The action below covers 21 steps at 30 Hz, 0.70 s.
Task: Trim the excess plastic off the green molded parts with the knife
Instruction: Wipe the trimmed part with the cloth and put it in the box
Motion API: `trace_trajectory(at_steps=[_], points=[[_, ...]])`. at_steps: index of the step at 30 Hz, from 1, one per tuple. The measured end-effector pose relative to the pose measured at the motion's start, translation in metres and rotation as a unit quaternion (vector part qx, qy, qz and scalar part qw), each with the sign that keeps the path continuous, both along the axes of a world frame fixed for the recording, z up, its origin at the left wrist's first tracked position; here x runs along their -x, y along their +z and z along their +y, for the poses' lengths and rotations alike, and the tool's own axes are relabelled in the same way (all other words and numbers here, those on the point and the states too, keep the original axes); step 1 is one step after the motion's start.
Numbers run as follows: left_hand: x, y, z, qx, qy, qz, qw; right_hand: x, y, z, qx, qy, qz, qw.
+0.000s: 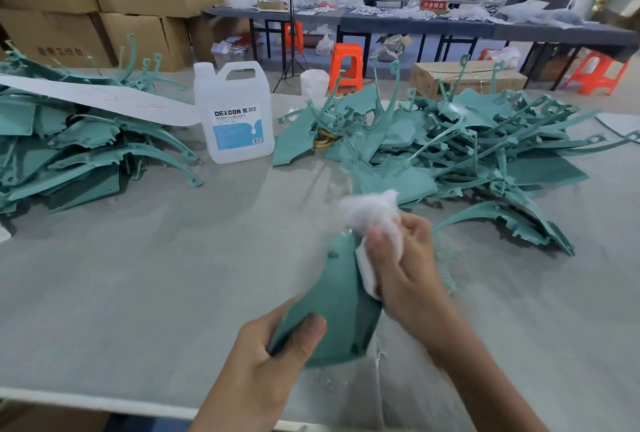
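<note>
From the head view, our left hand (273,359) grips the lower end of a green molded part (332,307) over the grey table (138,275). Our right hand (405,258) clutches a white cloth (370,220) against the part's upper edge, with a heap of green parts (450,147) beyond.

Both bare forearms enter from the lower edge and converge toward the centre. Left hand (277,352): palm turned inward, thumb (308,331) laid across the near face of a green molded part (332,300), remaining fingers curled behind it and hidden. Right hand (408,258): back toward the camera, fingers curled round a white wad (374,217) and pressing it against the part's upper right edge. Right forearm (485,379) runs diagonally from the lower right.
</note>
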State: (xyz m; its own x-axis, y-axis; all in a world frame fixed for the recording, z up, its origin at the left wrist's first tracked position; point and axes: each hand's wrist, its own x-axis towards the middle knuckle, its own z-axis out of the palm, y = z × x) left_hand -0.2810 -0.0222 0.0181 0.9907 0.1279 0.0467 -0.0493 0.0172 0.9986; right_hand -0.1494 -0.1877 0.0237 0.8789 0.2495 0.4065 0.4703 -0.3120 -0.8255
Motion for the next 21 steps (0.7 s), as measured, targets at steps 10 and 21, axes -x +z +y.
trace_trajectory(at_steps=[10,21], points=[[0.037,0.018,0.034,-0.026,-0.18,0.023,0.983,-0.092,0.017,-0.038,0.143,-0.091,-0.019,0.985],[-0.029,0.017,-0.015,0.172,0.039,-0.02,0.984,0.037,0.011,0.038,0.027,-0.062,-0.122,0.99]])
